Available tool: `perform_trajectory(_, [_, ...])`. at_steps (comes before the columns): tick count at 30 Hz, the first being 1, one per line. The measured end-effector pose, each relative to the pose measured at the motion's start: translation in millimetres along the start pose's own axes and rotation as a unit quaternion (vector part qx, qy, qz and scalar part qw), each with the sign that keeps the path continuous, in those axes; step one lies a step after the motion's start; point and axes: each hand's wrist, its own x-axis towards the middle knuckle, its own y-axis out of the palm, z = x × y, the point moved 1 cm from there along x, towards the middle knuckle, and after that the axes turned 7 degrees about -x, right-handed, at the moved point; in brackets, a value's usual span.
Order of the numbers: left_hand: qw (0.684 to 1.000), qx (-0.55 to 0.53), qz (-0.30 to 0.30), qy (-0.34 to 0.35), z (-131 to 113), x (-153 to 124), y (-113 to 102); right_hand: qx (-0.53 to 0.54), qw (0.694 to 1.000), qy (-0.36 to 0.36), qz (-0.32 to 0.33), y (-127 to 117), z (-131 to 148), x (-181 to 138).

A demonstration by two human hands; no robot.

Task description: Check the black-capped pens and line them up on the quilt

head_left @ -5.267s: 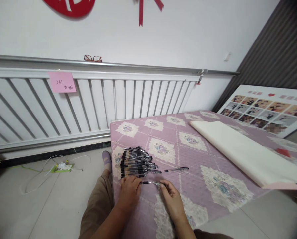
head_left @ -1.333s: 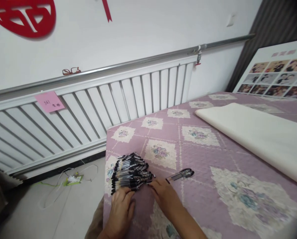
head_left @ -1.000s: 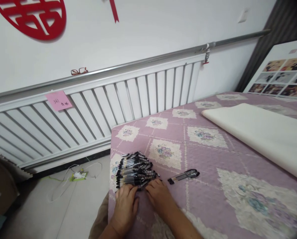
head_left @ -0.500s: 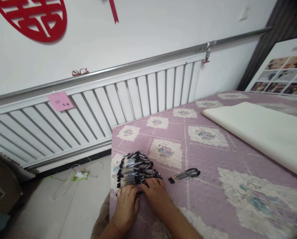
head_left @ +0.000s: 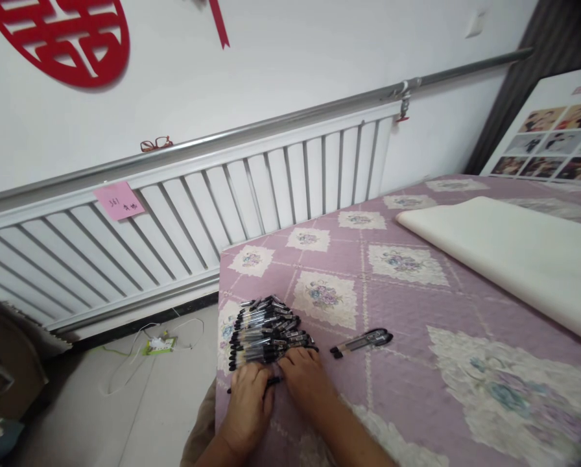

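Note:
A heap of black-and-clear pens (head_left: 261, 331) lies at the left edge of the purple bedspread, mostly side by side with their ends uneven. My left hand (head_left: 249, 395) is closed over a single pen (head_left: 273, 381) just below the heap; dark ends of it stick out on both sides. Beside it, my right hand (head_left: 305, 376) has its fingers bent and pressed together against the near right ends of the heaped pens. Its fingertips are partly hidden. To the right, apart from both hands, lies a small group of pens (head_left: 363, 342).
A folded cream sheet (head_left: 514, 240) lies on the bedspread (head_left: 339, 402) at right. Behind the bed's edge runs a white radiator (head_left: 271, 188) with a pink note (head_left: 119, 200). Glasses (head_left: 155, 144) rest on the pipe. A power strip (head_left: 159, 344) with cables is on the floor.
My left hand has shifted slightly, and more of the single pen shows between my hands. My right hand stays nearly in place. The heap and the separate pens look unmoved.

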Motion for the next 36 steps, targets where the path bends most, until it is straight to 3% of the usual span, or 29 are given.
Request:
perform_trajectory(13, [1.0,0.005,0.0,0.002,0,1,0,0.001,1.0,0.019,0.001,-1,-4,0])
perform_trajectory(19, [1.0,-0.003,0.008,0.013,0,0,-1,0.127,0.991,0.041,-0.014,1,-12,-7])
perform_trajectory(27, [0.999,-0.024,-0.001,0.044,3,-2,1,0.285,0.958,0.04,0.014,-8,-14,-17])
perform_trajectory(36, [0.999,-0.021,0.015,0.048,2,-2,-1,0.302,0.952,0.046,0.013,-6,-10,-20])
